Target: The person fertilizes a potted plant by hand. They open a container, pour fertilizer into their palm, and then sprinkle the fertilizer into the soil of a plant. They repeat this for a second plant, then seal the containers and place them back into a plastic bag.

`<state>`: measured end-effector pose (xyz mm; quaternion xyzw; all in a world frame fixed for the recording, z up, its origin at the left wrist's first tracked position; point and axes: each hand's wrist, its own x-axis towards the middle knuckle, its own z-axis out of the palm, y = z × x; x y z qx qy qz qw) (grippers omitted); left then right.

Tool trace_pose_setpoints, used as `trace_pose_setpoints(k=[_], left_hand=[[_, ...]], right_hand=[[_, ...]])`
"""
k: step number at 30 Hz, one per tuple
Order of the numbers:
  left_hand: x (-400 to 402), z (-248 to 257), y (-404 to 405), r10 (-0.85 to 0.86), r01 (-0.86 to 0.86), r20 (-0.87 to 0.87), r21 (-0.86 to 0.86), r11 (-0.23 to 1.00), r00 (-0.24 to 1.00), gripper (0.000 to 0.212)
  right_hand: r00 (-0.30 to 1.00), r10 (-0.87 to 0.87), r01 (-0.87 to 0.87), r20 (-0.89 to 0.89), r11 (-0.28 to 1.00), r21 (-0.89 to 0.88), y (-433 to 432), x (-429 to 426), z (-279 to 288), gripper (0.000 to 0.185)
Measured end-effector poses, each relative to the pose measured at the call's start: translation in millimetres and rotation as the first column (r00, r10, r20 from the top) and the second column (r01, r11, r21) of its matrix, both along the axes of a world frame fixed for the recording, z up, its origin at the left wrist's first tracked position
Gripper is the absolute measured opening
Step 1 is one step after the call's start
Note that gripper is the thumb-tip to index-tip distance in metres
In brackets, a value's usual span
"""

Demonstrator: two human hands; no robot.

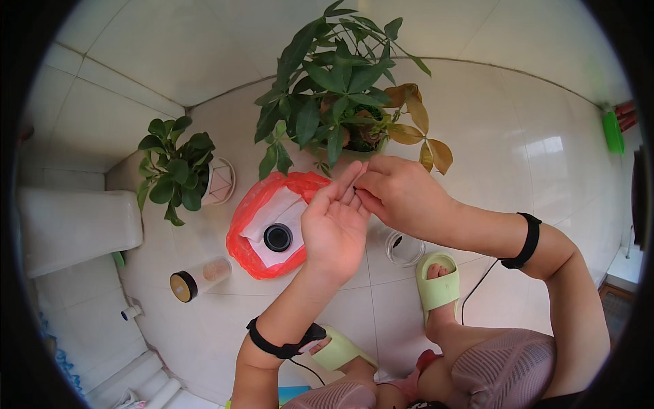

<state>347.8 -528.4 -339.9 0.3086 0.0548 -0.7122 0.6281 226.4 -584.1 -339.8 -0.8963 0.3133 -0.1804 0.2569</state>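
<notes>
My left hand [334, 222] is held palm up in the middle of the view, with its palm bare. Over its fingertips, my right hand [403, 191] pinches a tiny dark piece [355, 188], too small to identify. Below the left hand lies a red plastic bag [236, 225] with its mouth spread and a white lining [271, 208] inside. A round black lid [278, 237] rests on that lining. Under my right wrist stands a clear open jar [416, 253] with a few dark bits [397, 241] in it.
A leafy potted plant [340, 76] with some brown leaves stands ahead. To the left are a smaller potted plant [176, 174] and a clear container [204, 276] of pinkish grains with a black-rimmed lid. Green slippers [438, 286] are on my feet; thin black cables hang from both wristbands.
</notes>
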Motion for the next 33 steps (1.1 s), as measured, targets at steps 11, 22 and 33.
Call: trace_pose_setpoints(k=[11, 22, 33], left_hand=[[-2, -30, -17, -0.074, 0.073, 0.049, 0.019, 0.997, 0.996, 0.037], [-7, -49, -54, 0.05, -0.05, -0.004, 0.077, 0.996, 0.999, 0.029], [-15, -44, -59, 0.072, -0.084, 0.087, 0.143, 0.986, 0.994, 0.026]], right_hand=[[0.996, -0.093, 0.091, 0.012, 0.991, 0.093, -5, -2, -24, 0.017], [0.937, -0.249, 0.22, 0.246, 0.965, 0.139, -2, -26, -48, 0.027], [0.955, -0.255, 0.215, 0.149, 0.947, 0.239, -7, -32, -54, 0.036]])
